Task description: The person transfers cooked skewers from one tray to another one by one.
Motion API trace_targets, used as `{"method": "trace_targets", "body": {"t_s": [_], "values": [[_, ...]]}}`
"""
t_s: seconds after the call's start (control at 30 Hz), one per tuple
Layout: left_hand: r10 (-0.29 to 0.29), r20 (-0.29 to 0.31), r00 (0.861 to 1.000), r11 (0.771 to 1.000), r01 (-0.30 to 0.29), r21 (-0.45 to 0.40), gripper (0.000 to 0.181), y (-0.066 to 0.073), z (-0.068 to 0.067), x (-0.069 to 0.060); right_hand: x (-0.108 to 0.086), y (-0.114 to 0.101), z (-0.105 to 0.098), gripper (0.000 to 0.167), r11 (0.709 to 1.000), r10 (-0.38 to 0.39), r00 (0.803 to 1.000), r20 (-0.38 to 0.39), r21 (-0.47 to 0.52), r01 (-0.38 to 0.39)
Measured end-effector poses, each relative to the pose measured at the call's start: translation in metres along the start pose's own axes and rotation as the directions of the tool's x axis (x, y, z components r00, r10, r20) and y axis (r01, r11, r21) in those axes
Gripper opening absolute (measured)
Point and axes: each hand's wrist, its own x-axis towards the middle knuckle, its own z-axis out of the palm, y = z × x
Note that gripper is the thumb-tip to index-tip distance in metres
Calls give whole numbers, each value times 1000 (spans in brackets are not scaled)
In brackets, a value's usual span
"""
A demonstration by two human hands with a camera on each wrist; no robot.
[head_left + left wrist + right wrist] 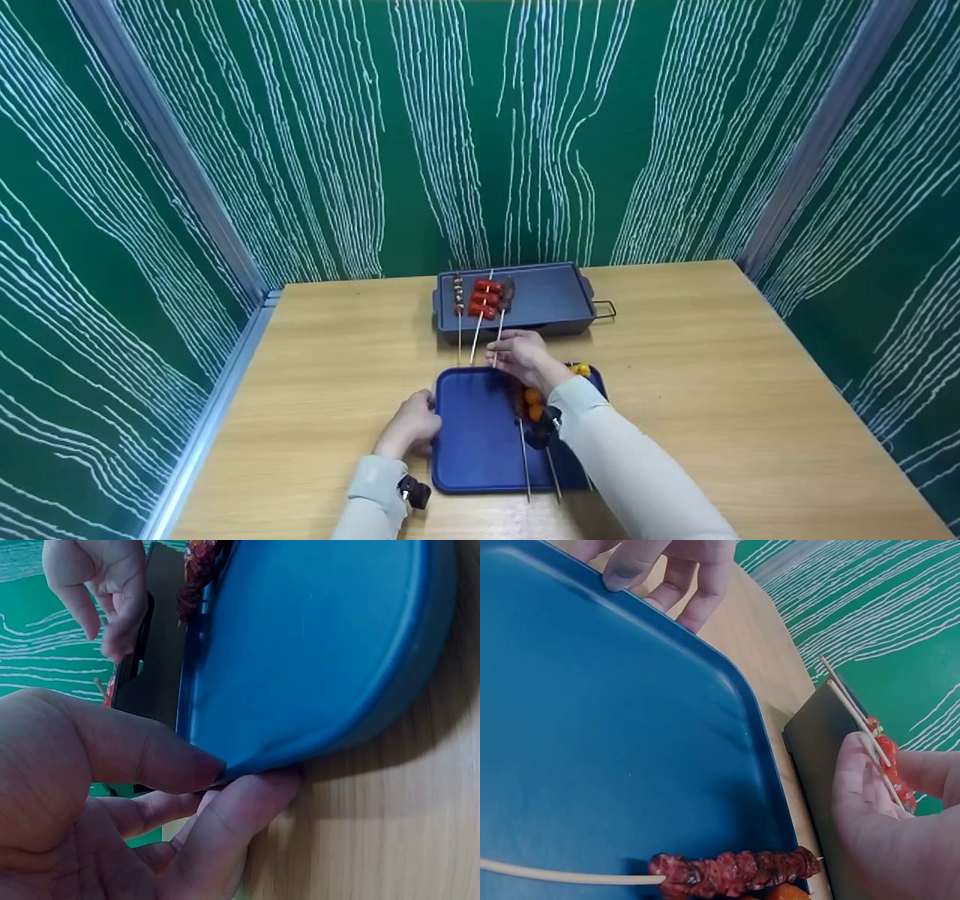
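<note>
Two hands at work, head view, with 12 o'clock pointing away from the person. The right hand (521,356) pinches, between thumb and fingers, the stick of the dark skewer (507,292), whose food lies on the pan (551,292). The left hand (412,424) grips the rim of the tray (472,427) on its 9 o'clock side, thumb on the edge and fingers outside it.

The pan stands on the table (697,397) at 12 o'clock of the tray, its wire handle (604,309) at 3 o'clock. Toward its 9 o'clock end lie, in order, the mixed skewer (459,294), the sausage skewer (486,298) and the dark skewer; all three sticks project past the pan's 6 o'clock edge.

The tray bears, on its 3 o'clock half, the meat skewer (735,874), the orange skewer (533,405) and the yellow skewer (580,369), the last two partly hidden by the right arm. Their sticks point toward 6 o'clock. The green wall (517,135), lined in white, rises at 12 o'clock.
</note>
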Motion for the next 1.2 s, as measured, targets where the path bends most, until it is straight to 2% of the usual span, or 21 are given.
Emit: {"method": "trace_targets", "body": {"t_s": [0.17,0.33,0.47,0.77,1.03,1.2], "values": [[-7,7,1000,1000,7,-2,34,0,1,1,0,-5,-1,41,1000,11,1000,23,1,-11],[-4,7,1000,1000,4,6,32,-1,1,2,1,-11,-4,36,998,37,998,59,-44,-34],[-3,10,1000,1000,2,6,31,-2,1,2,2,-12,-8,36,996,50,997,59,-77,-45],[-7,12,1000,1000,6,25,40,-2,1,2,1,-12,-12,31,997,32,996,78,-75,-26],[-33,16,999,999,33,7,39,-1,0,1,1,-17,-10,40,996,45,996,71,-85,-39],[-25,12,1000,1000,25,17,40,-1,-1,1,-2,-22,-8,34,996,38,996,80,-79,-31]]}}
